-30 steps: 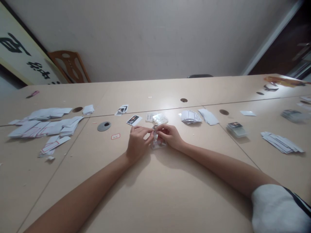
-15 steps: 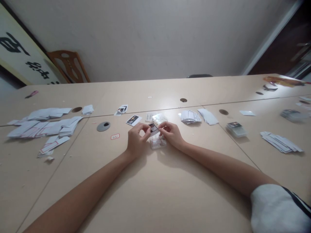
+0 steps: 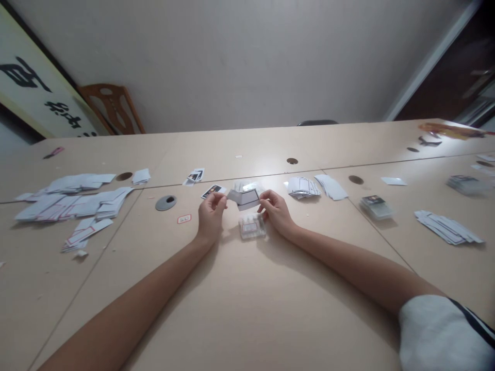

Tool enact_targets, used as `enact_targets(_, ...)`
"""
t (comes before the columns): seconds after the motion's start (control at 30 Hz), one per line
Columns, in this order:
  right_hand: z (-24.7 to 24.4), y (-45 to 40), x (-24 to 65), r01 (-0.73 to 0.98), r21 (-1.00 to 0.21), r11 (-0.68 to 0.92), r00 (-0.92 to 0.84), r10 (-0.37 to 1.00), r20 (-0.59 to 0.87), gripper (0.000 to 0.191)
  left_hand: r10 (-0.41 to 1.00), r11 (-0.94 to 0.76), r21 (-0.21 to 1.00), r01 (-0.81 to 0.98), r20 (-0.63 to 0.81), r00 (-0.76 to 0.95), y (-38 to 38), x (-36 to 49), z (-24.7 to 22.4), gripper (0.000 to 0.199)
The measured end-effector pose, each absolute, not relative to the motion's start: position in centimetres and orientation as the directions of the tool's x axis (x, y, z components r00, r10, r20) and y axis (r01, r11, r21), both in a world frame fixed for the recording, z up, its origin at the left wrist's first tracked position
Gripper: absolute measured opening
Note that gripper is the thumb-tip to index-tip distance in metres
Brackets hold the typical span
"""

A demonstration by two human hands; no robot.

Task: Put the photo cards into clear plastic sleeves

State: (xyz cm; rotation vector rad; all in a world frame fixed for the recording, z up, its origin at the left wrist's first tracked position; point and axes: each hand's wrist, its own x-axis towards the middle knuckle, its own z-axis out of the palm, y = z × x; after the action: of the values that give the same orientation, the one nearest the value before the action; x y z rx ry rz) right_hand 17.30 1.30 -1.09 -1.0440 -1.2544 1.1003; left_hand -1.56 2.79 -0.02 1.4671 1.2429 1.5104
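Observation:
My left hand (image 3: 212,212) pinches the left end of a thin paper label (image 3: 249,200), pale grey with a black border line and bent near its left part. At the label's right end, the fingertips of my right hand (image 3: 275,210) are closed on it. Just below the label, a small clear plastic box (image 3: 252,226) with a red-edged sticker on its face lies on the table. Partly hidden behind the label is more clear plastic packaging (image 3: 251,185). A dark-printed photo card (image 3: 213,191) lies beyond my left hand.
White paper slips (image 3: 73,198) are heaped at the left. Bordered labels (image 3: 303,187) and white slips (image 3: 331,186) lie right of centre. A clear box (image 3: 376,207) and a fanned stack of slips (image 3: 448,226) are further right. A grey cable grommet (image 3: 166,202) sits left.
My left hand has moved left, away from my right hand. The label between them now shows a pale, bordered face instead of a dark print, and the clear box below is more exposed.

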Motion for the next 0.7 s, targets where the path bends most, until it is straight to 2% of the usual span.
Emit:
enact_targets(0.2, -1.4, 1.6, 17.2, -0.127, -0.984, 0.126, 0.074, 0.990, 0.117, 0.012, 0.933, -0.289, 0.957, 0.015, 0.285, -0.221, 3.5, -1.9, -0.5, 0.023)
enact_targets(0.4, -1.3, 1.7, 17.1, -0.180, -0.977, 0.111, 0.111, 0.990, 0.092, 0.012, 0.920, -0.299, 0.954, -0.022, 0.282, -0.272, 3.9, -2.2, -0.8, 0.022)
enact_targets(0.57, -1.4, 2.0, 17.5, -0.195, -0.974, 0.114, 0.273, 0.960, 0.057, 0.012, 0.909, -0.302, 0.953, -0.021, 0.281, -0.306, 4.0, -2.4, -0.8, 0.023)
enact_targets(0.7, -1.5, 2.7, 18.3, -0.229, -0.966, 0.119, 0.401, 0.916, 0.018, 0.019, 0.939, -0.231, 0.973, 0.025, 0.229, -0.257, 4.0, -2.5, -0.8, 0.022)
